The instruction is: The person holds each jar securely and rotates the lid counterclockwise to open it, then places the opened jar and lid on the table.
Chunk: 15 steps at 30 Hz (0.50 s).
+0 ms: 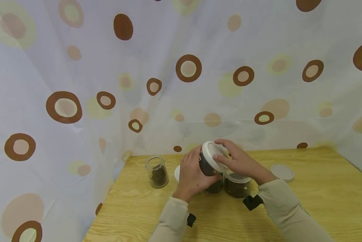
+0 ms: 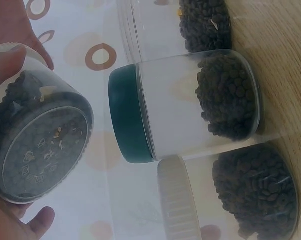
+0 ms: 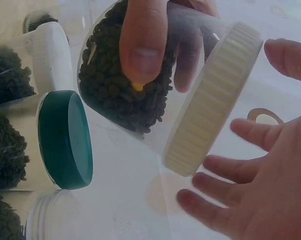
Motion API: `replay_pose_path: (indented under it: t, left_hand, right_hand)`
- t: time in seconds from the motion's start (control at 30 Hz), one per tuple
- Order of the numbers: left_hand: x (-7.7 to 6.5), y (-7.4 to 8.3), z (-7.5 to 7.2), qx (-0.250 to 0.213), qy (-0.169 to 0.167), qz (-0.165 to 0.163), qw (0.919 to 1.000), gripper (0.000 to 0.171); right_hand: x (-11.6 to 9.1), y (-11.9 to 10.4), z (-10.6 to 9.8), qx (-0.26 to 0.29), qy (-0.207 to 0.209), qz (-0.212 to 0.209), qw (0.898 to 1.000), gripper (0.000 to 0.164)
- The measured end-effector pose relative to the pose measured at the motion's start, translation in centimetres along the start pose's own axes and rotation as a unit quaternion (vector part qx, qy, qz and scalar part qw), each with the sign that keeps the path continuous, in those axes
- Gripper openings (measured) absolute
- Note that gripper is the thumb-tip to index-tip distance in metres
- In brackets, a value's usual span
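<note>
My left hand (image 1: pixel 196 174) grips a clear jar (image 2: pixel 35 145) of dark pellets, held tilted above the table. On its mouth sits a white ribbed lid (image 3: pixel 215 100). Spread around that lid are the nearly straight fingers of my right hand (image 1: pixel 236 161), fingertips right at its edge. Below the held jar stand a pellet jar with a green lid (image 3: pixel 65 140), another with a white lid (image 2: pixel 178 200), and a lidless threaded jar (image 1: pixel 237 186). The green-lidded jar is mostly hidden behind my left hand in the head view.
At the left of the wooden table (image 1: pixel 132 215) stands an open glass jar (image 1: pixel 158 173) with dark contents. A loose white lid (image 1: pixel 283 172) lies on the right side. A patterned curtain (image 1: pixel 168 40) hangs behind the table and along its left.
</note>
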<state>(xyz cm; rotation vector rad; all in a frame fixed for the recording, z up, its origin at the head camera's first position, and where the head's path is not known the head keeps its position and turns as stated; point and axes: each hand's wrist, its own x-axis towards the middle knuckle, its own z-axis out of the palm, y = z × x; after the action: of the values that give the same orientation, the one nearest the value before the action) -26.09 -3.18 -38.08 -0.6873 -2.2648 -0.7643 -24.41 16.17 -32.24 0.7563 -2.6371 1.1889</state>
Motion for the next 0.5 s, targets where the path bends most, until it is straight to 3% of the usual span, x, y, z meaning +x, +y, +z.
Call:
replay_pose_path:
  t: [0.5]
  left_hand:
    - [0.0,0.3,-0.2,0.058,0.000,0.033,0.9978,0.102]
  right_hand:
    - [0.5,-1.1,-0.4,-0.044,-0.036,0.097,0.994,0.072]
